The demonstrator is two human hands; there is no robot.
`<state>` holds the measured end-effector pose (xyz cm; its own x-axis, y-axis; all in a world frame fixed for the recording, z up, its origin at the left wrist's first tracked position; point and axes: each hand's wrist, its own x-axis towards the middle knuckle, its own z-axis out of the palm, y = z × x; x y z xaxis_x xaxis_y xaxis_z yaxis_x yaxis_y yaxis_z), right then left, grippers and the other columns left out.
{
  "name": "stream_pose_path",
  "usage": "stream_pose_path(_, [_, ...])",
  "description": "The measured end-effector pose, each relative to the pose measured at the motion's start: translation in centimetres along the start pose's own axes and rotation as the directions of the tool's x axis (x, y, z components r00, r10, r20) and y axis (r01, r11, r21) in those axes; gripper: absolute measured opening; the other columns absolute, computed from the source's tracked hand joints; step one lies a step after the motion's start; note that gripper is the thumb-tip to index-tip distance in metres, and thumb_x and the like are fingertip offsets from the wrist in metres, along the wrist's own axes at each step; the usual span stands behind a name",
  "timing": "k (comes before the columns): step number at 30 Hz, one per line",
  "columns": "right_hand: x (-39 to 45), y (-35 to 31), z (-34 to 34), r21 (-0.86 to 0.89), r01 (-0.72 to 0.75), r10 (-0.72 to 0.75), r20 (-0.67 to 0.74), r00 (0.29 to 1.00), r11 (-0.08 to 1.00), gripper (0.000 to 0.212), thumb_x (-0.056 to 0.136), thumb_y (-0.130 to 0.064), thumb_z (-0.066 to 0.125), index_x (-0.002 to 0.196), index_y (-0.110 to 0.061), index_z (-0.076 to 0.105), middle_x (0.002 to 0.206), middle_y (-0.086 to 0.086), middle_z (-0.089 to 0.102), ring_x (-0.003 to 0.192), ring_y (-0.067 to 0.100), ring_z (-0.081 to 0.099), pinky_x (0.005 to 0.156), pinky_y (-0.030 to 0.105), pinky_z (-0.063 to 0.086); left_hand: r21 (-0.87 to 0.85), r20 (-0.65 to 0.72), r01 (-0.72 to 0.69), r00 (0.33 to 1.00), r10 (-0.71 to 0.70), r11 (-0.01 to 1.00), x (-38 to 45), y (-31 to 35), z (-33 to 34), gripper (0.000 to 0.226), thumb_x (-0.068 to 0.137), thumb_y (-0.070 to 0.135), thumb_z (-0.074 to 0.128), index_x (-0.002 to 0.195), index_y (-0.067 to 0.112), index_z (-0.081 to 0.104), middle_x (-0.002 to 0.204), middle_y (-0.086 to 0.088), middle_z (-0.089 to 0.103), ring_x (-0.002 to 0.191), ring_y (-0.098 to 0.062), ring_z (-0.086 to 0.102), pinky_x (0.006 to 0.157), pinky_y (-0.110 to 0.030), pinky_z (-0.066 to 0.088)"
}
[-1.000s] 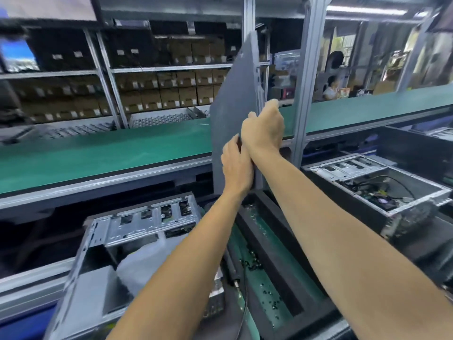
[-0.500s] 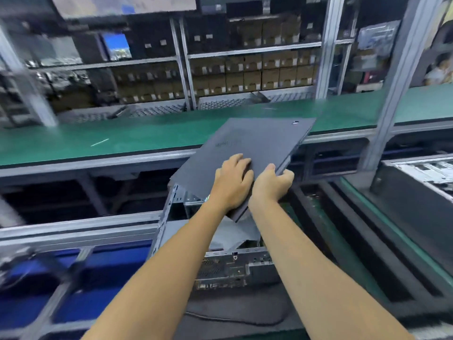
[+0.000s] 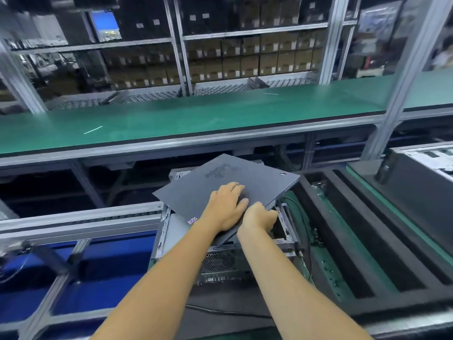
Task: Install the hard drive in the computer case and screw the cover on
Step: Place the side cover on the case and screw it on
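Atop cover [image 3: 220, 182], left fingers [image 3: 239, 192] flat, right fingers [image 3: 270, 214] curled

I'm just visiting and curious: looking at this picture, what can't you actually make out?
All in the head view:
- Inside of the computer case: the cover panel and both arms hide it, so no hard drive can be seen.
- Right hand fingertips: curled under the panel's edge.
- Labels on shelf boxes: blurred, too small.
- Second case: cut off by the right edge.
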<state>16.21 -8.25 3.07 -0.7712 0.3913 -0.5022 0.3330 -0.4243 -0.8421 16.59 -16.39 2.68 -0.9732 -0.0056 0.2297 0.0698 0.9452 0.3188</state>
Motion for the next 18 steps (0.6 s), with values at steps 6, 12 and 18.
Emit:
stream_pose_path(6, [1.5,-1.2,-1.6,-0.451,0.168,-0.084,0.201,0.976,0.876,0.02,0.089,-0.019,0.054,0.1,-0.003,0.061,0.097,0.013,0.069,0.069,0.029,0.067,0.065,0.042,0.058,-0.024,0.066,0.04,0.997,-0.038,0.999,1.5,-0.4,0.9,0.042,0.097,0.041,0.036,0.132,0.02,0.048,0.139,0.001,0.045,0.128,-0.022,0.035,0.102,-0.039,0.025])
stream_pose_path(12, [2.3,-5.5,-3.3,-0.802,0.521,-0.179,0.489,0.853,0.291,0.015,0.083,-0.021,0.049,0.075,-0.009,0.051,0.062,0.009,0.067,0.054,0.024,0.065,0.059,0.028,0.054,0.029,0.147,0.07,0.986,-0.074,0.997,1.7,0.0,2.1,0.041,0.096,0.042,0.038,0.127,0.018,0.049,0.134,-0.003,0.047,0.121,-0.026,0.039,0.098,-0.041,0.03])
stream_pose_path(18, [6.4,-9.4,-1.9,-0.799,0.577,-0.318,0.509,0.8,0.172,0.013,0.089,-0.017,0.055,0.08,-0.008,0.05,0.085,0.009,0.058,0.071,0.027,0.056,0.061,0.028,0.042,0.038,0.051,0.107,0.993,-0.109,0.993,0.9,-0.1,3.0,0.032,0.094,0.037,0.042,0.119,0.017,0.049,0.125,-0.003,0.047,0.115,-0.025,0.041,0.096,-0.04,0.032])
